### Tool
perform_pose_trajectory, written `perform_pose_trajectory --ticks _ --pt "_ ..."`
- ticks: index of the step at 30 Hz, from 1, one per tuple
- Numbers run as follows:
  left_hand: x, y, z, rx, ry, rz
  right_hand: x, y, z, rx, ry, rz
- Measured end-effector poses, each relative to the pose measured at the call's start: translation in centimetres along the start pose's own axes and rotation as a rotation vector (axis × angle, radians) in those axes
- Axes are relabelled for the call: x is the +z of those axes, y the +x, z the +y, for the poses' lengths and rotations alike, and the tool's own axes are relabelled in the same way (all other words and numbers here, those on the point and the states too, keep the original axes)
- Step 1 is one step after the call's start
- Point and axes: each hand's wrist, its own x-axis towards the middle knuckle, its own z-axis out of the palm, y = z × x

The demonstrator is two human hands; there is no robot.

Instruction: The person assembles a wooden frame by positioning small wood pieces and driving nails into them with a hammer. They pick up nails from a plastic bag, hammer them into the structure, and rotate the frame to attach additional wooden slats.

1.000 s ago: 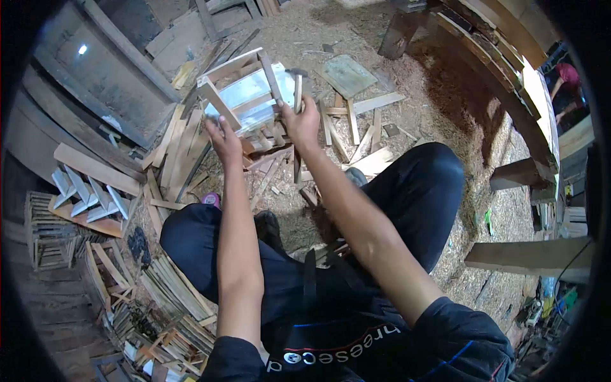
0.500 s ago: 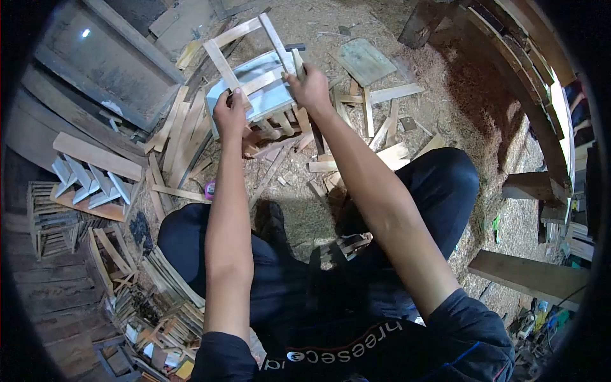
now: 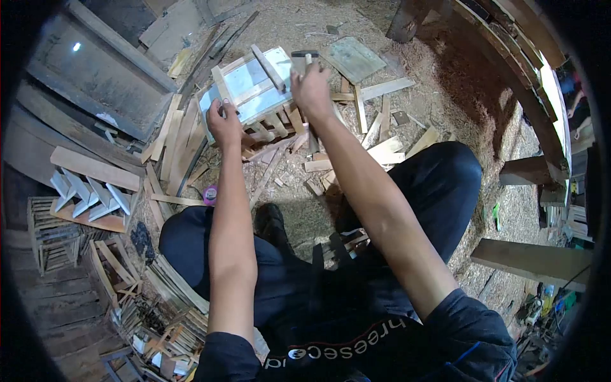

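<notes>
A small wooden frame (image 3: 252,93) of pale slats lies on a light board (image 3: 278,57). The board tops a low slatted wooden piece (image 3: 277,124) on the floor. My left hand (image 3: 224,122) is at the frame's near left corner, thumb and fingers curled in. Whether they pinch the slat or something small is hidden. To the right of the frame, my right hand (image 3: 310,92) is closed around the handle of a hammer (image 3: 305,55), whose dark head shows above the fist.
Loose wooden slats (image 3: 184,137) lie left of the work, more offcuts (image 3: 385,153) to the right. A greenish panel (image 3: 356,59) is on the sawdust floor. A pink tape roll (image 3: 210,194) sits near my left knee. Stacked wooden frames (image 3: 54,226) stand at left; a thick beam (image 3: 531,260) juts in at right.
The wooden frame, tilted up between both hands before, now lies down on the board. My right hand has come off it with the hammer, whose head now shows more clearly.
</notes>
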Motion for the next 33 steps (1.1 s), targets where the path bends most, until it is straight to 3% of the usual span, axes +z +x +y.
perform_pose_trajectory --ticks 1,3,4,5,8,10,12,14,16,20,23,26,27,30,33 --pt "-0.3 -0.6 0.9 0.003 -0.006 -0.004 -0.2 -0.1 1.4 -0.106 -0.003 0.133" --pt "-0.2 -3.2 3.1 0.287 0.043 0.208 -1.1 -1.5 4.1 -0.128 0.005 0.156" --pt "0.0 -5.1 3.9 0.289 0.022 0.191 -1.9 -2.7 5.3 -0.155 0.019 0.168" --pt "0.2 -7.1 4.9 0.292 -0.038 0.117 -2.2 -4.2 6.2 -0.143 0.125 0.2" --pt "0.9 -13.6 6.0 0.151 -0.155 -0.153 -2.1 -8.2 11.1 0.006 -0.053 0.23" --pt "2.4 -17.9 3.8 0.218 -0.283 -0.148 -3.0 -10.5 14.1 0.135 -0.065 0.158" --pt "3.0 -20.4 1.4 0.127 -0.336 -0.244 -4.4 -11.9 16.6 0.173 -0.131 0.098" --pt "3.6 -20.7 2.0 -0.11 -0.215 -0.356 -5.7 -12.4 17.9 0.191 -0.19 0.035" --pt "5.5 -20.0 2.7 -0.017 -0.266 -0.327 -6.8 -11.6 17.7 0.323 -0.155 0.065" --pt "10.5 -20.6 2.6 -0.008 -0.382 -0.545 -5.6 -10.5 19.8 0.203 -0.193 0.311" --pt "11.7 -22.1 3.4 -0.131 -0.287 -0.861 -5.5 -10.4 22.7 0.223 -0.131 0.341" --pt "12.4 -23.0 2.8 -0.111 -0.236 -0.925 -5.1 -9.2 23.4 0.292 -0.03 0.416" --pt "13.1 -23.0 2.6 -0.209 -0.214 -0.924 -5.0 -8.7 23.9 0.29 -0.015 0.438" --pt "13.9 -22.8 2.1 -0.083 -0.207 -0.8 -3.7 -7.2 23.5 0.342 -0.018 0.396" --pt "13.2 -21.7 1.4 -0.132 -0.141 -0.774 -1.7 -7.4 23.8 0.316 -0.033 0.485"
